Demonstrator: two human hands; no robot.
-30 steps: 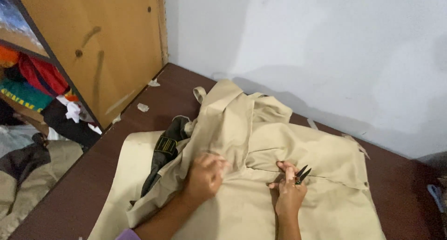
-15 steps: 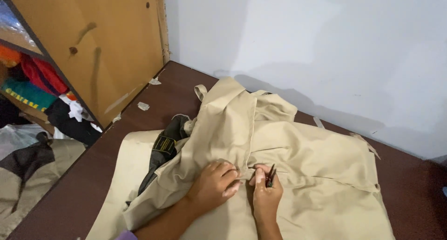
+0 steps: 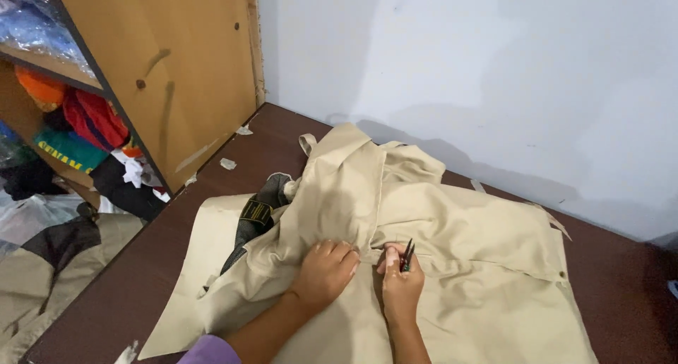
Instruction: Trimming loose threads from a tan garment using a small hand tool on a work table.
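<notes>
A beige garment lies spread over a dark brown table, with a dark lining showing at its left. My left hand presses flat on the cloth near a seam at the middle. My right hand sits just to its right, fingers closed around a small dark thread snipper whose tips point up and touch the fabric. The two hands are almost touching.
A wooden shelf unit stands at the left with folded coloured clothes on its shelves. Small cloth scraps lie on the table by the shelf. A white wall runs behind. More fabric lies on the floor lower left.
My right hand has moved left with the snipper, from the garment's right part to the seam beside my left hand. My left hand shifted slightly right.
</notes>
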